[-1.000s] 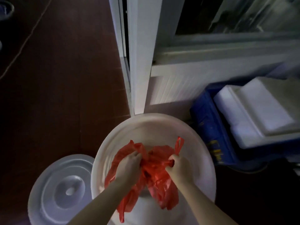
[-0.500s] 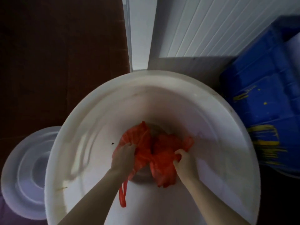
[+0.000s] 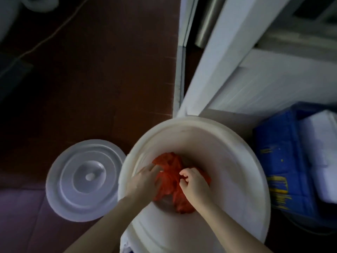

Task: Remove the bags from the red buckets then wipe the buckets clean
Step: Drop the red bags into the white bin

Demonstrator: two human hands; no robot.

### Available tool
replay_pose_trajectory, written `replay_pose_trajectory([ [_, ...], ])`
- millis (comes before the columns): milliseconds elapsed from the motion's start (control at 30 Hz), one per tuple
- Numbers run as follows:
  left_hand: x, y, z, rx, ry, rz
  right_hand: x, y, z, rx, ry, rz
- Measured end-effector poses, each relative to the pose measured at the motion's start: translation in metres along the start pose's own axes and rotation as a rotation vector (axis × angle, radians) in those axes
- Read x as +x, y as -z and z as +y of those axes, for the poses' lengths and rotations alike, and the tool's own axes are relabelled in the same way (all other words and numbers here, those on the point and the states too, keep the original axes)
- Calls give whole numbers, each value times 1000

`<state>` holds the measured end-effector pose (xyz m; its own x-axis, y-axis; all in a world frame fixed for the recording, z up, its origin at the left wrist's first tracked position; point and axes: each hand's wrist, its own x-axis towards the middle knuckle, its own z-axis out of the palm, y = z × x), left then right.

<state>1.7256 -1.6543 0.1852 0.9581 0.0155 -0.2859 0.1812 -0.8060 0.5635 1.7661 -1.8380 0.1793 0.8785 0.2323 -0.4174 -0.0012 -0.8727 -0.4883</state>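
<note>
A crumpled red plastic bag [image 3: 171,178] lies low inside a large white bucket [image 3: 228,143] that stands on the floor in front of me. Both my arms reach down into the bucket. My left hand [image 3: 144,179] rests on the left side of the bag with its fingers stretched out. My right hand [image 3: 195,183] is on the right side of the bag, with its fingers curled into the plastic. The part of the bag under my hands is hidden.
The bucket's round white lid [image 3: 83,179] lies flat on the dark red floor to the left. A blue crate [image 3: 284,161] holding white foam boxes [image 3: 324,152] stands close on the right. A white door frame [image 3: 218,61] rises just behind the bucket. A thin cord [image 3: 45,39] crosses the floor far left.
The bag went from held up at the rim down to the bucket's bottom. My left fingers have straightened on it. My view has pulled back and tilted.
</note>
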Motion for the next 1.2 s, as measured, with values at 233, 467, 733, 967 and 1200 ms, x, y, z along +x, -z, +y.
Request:
replay_pose_trajectory([
  [233, -69, 106, -93, -47, 221, 154, 0, -10, -146, -250, 431, -34],
  [467, -140, 169, -227, -5, 431, 95, 4, -91, -273, -287, 504, -182],
  [733, -182, 155, -346, -23, 625, 41, 20, -214, -324, -367, 438, -401],
  [967, -157, 37, -448, -93, 687, 67, 93, -359, -293, -549, 500, -505],
  [1200, -92, -110, -572, -65, 667, 82, 189, -526, -222, -729, 549, -500],
])
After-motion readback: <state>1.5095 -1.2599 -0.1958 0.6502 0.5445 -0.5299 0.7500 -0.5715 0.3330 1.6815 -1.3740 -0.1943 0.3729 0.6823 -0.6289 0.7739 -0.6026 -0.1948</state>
